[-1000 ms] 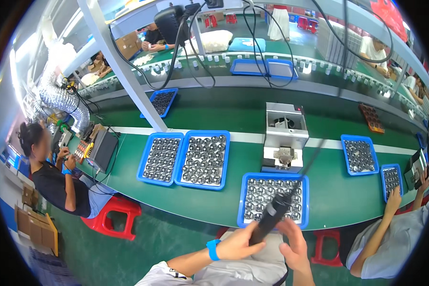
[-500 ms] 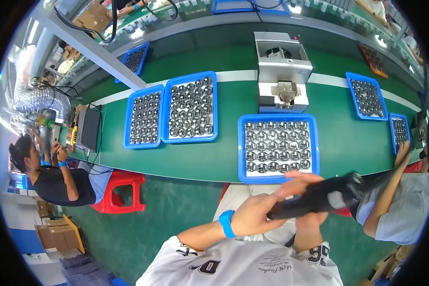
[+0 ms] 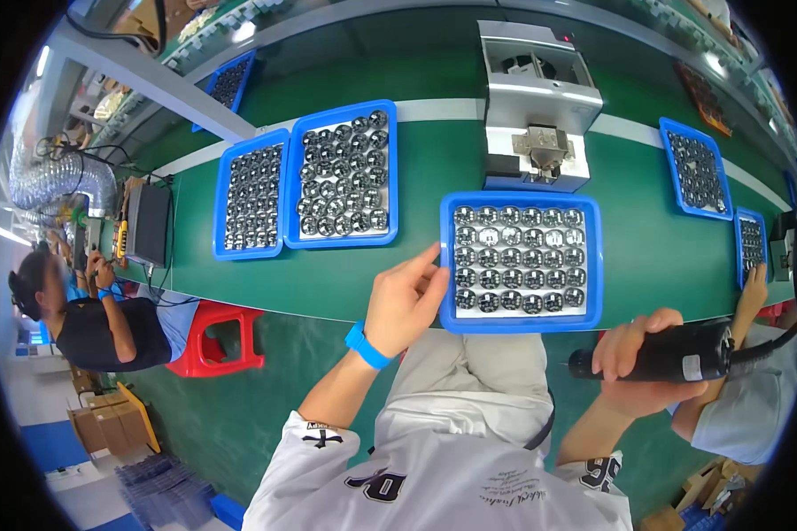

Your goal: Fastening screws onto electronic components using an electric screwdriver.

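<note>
Workbench (image 3: 434,168) and floor (image 3: 257,416) are green; right fingers (image 3: 625,349) grip a black tool (image 3: 669,352), left fingers (image 3: 423,262) parted, perhaps touching blue tray (image 3: 522,325).

Tool (image 3: 673,356) black; tray (image 3: 521,325) blue; round parts (image 3: 511,257) black-silver; tabletop (image 3: 328,279) green, white stripe (image 3: 443,109); wristband (image 3: 367,347) blue.

A long green-topped workbench (image 3: 633,265) with a pale lengthwise stripe (image 3: 443,109) runs through a workroom with a glossy green floor (image 3: 252,416), a red plastic stool (image 3: 224,312) at its left side. Brown cardboard boxes (image 3: 126,435) stand farther left, below a ribbed silver duct (image 3: 62,184) and a glowing white strip light (image 3: 9,232); a grey metal beam (image 3: 155,84) slants down behind.
</note>
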